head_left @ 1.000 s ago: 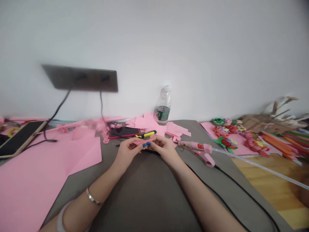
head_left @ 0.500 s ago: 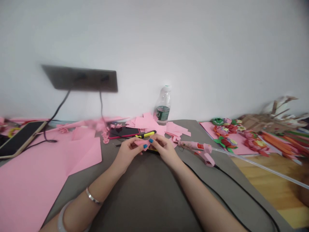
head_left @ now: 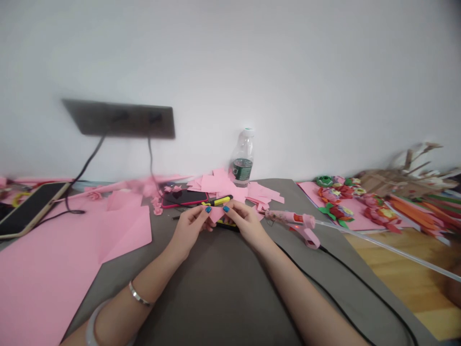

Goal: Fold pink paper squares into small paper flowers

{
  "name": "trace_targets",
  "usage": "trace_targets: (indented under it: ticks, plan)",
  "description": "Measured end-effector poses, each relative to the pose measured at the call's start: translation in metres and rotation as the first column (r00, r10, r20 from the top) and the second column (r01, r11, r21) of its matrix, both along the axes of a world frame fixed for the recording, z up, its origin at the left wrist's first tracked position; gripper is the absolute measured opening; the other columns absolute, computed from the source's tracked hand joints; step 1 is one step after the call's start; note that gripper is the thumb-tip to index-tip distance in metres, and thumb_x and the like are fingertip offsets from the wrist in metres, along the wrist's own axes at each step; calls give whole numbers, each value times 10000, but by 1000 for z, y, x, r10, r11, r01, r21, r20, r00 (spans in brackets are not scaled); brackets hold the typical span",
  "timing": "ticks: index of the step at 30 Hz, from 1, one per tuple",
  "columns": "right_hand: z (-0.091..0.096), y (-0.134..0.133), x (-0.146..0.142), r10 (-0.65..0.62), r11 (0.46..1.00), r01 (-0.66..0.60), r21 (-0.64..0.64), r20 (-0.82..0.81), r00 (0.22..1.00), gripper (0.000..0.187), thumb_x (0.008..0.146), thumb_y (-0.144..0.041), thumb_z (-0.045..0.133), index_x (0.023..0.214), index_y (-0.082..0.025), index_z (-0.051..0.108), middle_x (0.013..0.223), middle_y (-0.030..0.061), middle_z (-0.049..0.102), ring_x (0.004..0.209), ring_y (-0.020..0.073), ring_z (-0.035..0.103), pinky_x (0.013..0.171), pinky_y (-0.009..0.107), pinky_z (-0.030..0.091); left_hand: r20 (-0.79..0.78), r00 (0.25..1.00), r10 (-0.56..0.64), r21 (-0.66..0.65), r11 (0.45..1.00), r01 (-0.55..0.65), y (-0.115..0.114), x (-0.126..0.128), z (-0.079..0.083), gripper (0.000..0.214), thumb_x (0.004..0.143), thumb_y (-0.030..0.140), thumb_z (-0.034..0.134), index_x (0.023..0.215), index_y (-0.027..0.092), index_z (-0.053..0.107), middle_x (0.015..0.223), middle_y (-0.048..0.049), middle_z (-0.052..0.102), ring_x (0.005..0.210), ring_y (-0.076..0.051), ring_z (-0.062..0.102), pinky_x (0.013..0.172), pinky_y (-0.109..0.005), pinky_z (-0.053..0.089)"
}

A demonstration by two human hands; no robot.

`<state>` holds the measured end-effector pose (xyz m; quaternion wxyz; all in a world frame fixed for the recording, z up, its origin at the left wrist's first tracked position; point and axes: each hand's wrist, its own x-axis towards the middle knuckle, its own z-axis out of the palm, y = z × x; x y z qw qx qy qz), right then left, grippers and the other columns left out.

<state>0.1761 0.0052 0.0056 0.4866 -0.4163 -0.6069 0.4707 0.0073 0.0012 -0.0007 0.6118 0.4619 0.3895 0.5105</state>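
My left hand point(head_left: 189, 228) and my right hand point(head_left: 245, 226) meet over the grey table, pinching a small piece of pink paper point(head_left: 216, 214) between their fingertips. The nails are painted blue. Just beyond the fingers lies a yellow highlighter point(head_left: 219, 201) on a scatter of pink paper scraps point(head_left: 219, 183). A pink hot glue gun point(head_left: 293, 220) rests on its side to the right of my right hand, with a long clear glue stick point(head_left: 382, 250) running out from it.
A dark phone in a red case point(head_left: 184, 197) lies beyond my left hand. Large pink sheets point(head_left: 72, 250) cover the table's left side. A plastic bottle point(head_left: 242, 161) stands by the white wall. Paper flowers point(head_left: 342, 204) lie at right. Black cables point(head_left: 338, 283) trail past the table edge.
My fingers have shifted their pinch on the pink paper, which now shows a little more between my hands. My hands stay close to where they were.
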Motion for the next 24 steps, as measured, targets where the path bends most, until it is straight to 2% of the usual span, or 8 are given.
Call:
trace_targets:
  ticks: [3,7,10,14,16,19,24]
  plan:
    - [1,0,1,24,1000,-25,6,45,999,427,808,-618,615,736,-198,615,643,2,559,602,148,517,585,269,433,18,998,57,16,998,-57,1,0,-1,358,745,493,730,685,145,667,619,-7,620,575,-118,574,539,-225,500]
    - [2,0,1,40,999,-41,17,76,996,404,820,-587,608,739,-193,643,655,13,593,616,156,534,594,276,438,68,994,85,-10,996,-84,2,1,-2,394,765,525,692,794,132,692,671,-30,653,595,-137,608,515,-232,512]
    - [1,0,1,18,1000,-19,16,70,997,384,830,-558,607,737,-186,640,659,17,599,613,154,531,588,276,426,67,995,67,-1,998,-67,1,0,-2,434,775,559,671,857,134,698,708,-47,688,592,-146,635,519,-243,533]
    - [-2,1,1,38,999,-39,12,87,995,344,838,-521,615,755,-187,604,650,5,579,605,146,528,584,270,424,-103,994,46,66,997,-40,0,-1,2,334,704,457,780,800,142,723,684,-36,704,595,-144,638,548,-245,552]
    - [-3,1,1,8,1000,-9,22,33,999,308,820,-493,648,794,-198,561,673,-12,560,605,133,522,581,256,425,-152,988,11,57,998,-2,-1,-1,3,301,684,412,806,783,138,729,687,-42,724,596,-142,646,556,-240,555]
    - [-5,2,-2,-60,996,63,59,-58,997,306,785,-444,695,813,-218,491,708,-29,531,614,119,510,573,235,419,-134,991,-23,-4,1000,23,-1,-1,1,316,683,415,806,789,137,700,699,-55,748,609,-156,681,561,-244,567]
    - [-6,0,-6,-37,997,39,62,-26,999,216,790,-361,676,865,-212,539,756,-3,566,664,138,544,601,256,451,-114,992,-47,-32,999,43,-2,-1,-1,337,698,431,791,807,150,642,720,-61,760,736,-218,749,588,-257,591]
